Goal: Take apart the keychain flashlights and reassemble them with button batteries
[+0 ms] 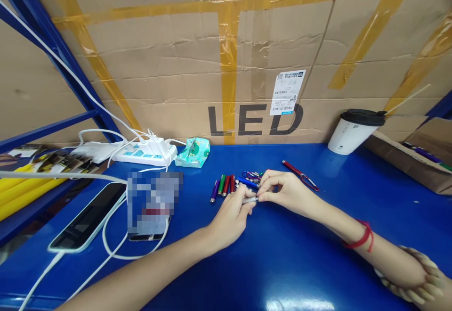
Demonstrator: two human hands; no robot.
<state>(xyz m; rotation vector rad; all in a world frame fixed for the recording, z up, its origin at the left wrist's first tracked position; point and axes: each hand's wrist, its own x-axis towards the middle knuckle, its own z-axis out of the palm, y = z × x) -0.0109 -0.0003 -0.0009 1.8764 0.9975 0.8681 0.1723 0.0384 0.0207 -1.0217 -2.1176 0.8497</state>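
Both hands meet over the middle of a blue table point(300, 264). My left hand point(231, 214) is closed around a small silver cylinder point(250, 200), like a tiny flashlight. My right hand point(282, 189) pinches the cylinder's right end with its fingertips. Just behind the hands lies a row of several similar small cylinders point(223, 186) in purple, green, red and blue, some with key rings. A red one with a clip point(301, 175) lies apart to the right. A red string circles my right wrist.
A white cup with a black lid point(355, 131) stands at the back right. A power strip point(143, 151), a tissue pack point(193, 151), two phones point(88, 216) on white cables and a blurred card are on the left. A cardboard wall marked LED backs the table.
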